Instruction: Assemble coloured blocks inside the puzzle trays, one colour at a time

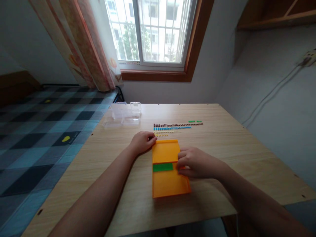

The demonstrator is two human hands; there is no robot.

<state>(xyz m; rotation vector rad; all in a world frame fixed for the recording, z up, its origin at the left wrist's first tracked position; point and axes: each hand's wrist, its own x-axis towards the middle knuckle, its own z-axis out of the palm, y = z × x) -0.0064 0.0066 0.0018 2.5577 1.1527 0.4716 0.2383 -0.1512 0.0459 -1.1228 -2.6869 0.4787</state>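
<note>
An orange tray (170, 187) lies on the table in front of me, split by a raised divider. Just below that divider a green strip (162, 167) lies across its left part. My left hand (142, 142) rests on the table at the tray's far left corner, fingers curled in; whatever they hold is hidden. At the tray's right edge my right hand (191, 162) has its fingers bent and drawn together over the rim, beside the green strip's end. Anything between those fingertips is too small to make out.
Beyond the tray run rows of small dark brown pieces (178, 125), blue pieces (172, 128) and yellow pieces (161, 135), with a few green pieces (195, 121) behind. A clear plastic box (125, 113) stands at the back left. A bed (56, 138) adjoins the table (222, 151) on the left.
</note>
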